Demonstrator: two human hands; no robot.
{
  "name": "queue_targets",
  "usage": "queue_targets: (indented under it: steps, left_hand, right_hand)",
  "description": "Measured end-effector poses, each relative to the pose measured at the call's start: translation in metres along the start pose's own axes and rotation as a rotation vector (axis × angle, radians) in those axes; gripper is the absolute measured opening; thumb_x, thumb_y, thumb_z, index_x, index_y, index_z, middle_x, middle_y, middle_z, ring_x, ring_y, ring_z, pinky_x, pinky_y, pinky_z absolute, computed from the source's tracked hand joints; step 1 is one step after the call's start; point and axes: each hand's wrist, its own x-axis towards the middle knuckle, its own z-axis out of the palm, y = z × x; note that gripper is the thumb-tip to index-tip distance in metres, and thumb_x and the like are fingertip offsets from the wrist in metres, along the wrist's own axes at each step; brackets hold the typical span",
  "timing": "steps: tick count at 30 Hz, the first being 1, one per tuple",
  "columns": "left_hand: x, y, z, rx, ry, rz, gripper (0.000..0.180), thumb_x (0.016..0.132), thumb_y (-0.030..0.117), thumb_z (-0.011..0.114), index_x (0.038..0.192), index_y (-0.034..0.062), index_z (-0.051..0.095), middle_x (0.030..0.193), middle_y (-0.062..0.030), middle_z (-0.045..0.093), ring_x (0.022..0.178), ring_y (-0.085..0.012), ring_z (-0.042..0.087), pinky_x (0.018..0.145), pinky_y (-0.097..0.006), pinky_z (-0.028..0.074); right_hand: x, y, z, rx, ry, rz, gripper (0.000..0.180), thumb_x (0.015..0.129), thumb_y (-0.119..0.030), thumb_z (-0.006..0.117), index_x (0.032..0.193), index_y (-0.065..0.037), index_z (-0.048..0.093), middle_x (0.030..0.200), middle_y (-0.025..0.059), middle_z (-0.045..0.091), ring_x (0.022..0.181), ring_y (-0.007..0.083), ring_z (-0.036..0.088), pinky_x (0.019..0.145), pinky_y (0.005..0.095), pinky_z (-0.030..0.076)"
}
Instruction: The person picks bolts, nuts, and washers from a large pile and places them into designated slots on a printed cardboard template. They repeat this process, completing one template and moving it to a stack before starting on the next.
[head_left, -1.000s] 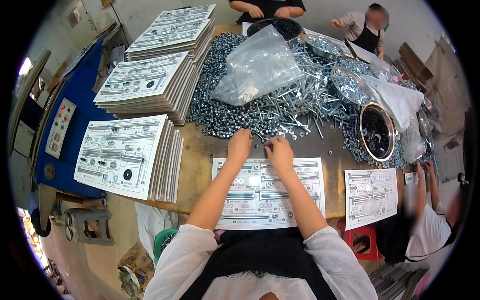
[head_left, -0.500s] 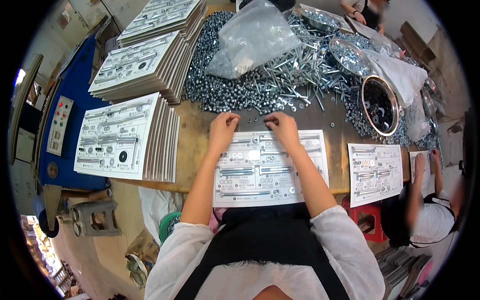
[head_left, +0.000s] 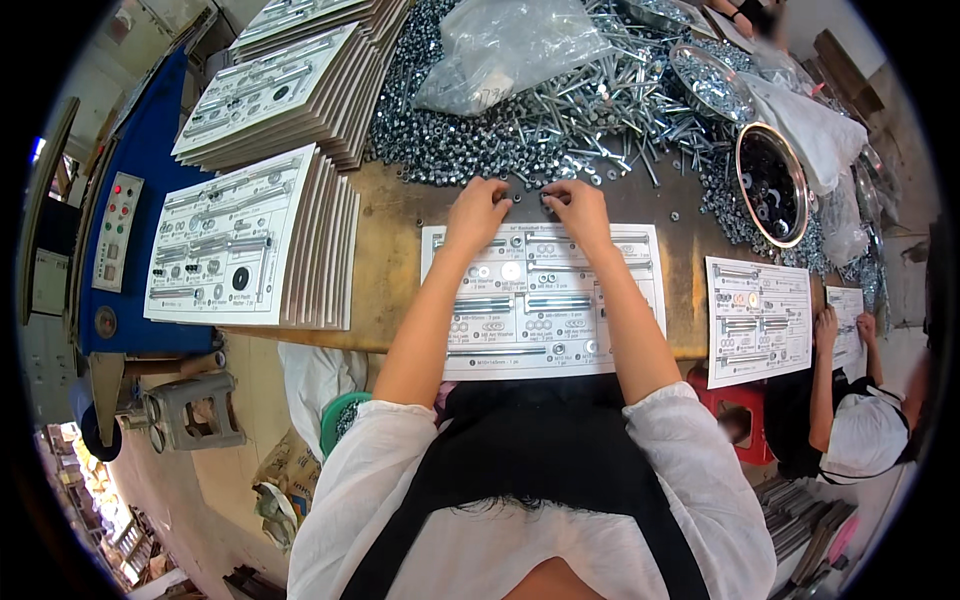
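A printed sheet [head_left: 480,362], showing pictures of bolts, nuts and washers, lies on the table in front of me under my forearms. Just past its far edge, my left hand [head_left: 480,212] is closed in a pinch; whatever its fingertips hold is too small to make out. My right hand [head_left: 580,215] pinches at a small dark nut [head_left: 546,201], thumb and forefinger together. Between the two hands a loose nut [head_left: 517,197] sits on the tabletop. Beyond them spreads a heap of small metal nuts [head_left: 440,145], with loose bolts [head_left: 610,100] farther right.
Stacked printed boards [head_left: 230,240] stand at the left, beside a blue machine [head_left: 150,200]. A clear plastic bag [head_left: 510,55] rests on the heap. To the right are a metal bowl [head_left: 771,185] of black washers and another printed sheet [head_left: 760,350]. A co-worker [head_left: 865,425] sits at far right.
The view has tilted, so the table appears higher. My left hand's fingertips have come rightward, closer to my right hand. The right hand stays near the sheet's far edge.
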Motion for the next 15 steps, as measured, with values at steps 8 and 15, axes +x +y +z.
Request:
queue_targets:
  steps: [8,15]
  left_hand:
    - [0.002,-0.015,0.017,0.059,0.007,0.015,0.019,0.082,0.013,0.075,0.097,0.0026,0.070,0.094,-0.0149,0.064,0.085,-0.0305,0.065,0.079,-0.041,0.052]
    - [0.000,-0.020,0.009,-0.086,-0.050,0.012,0.027,0.080,0.011,0.077,0.103,0.0025,0.067,0.092,-0.0112,0.062,0.085,-0.0230,0.063,0.080,-0.034,0.052]
  right_hand:
    - [0.012,-0.014,0.031,-0.016,-0.154,-0.189,0.021,0.076,-0.010,0.076,0.097,-0.007,0.074,0.091,0.0139,0.069,0.085,0.0313,0.068,0.076,0.0405,0.054]
    - [0.003,-0.023,0.011,0.088,-0.052,-0.206,0.018,0.078,-0.012,0.077,0.095,-0.006,0.075,0.088,0.0106,0.068,0.076,0.0232,0.068,0.067,0.0340,0.053]
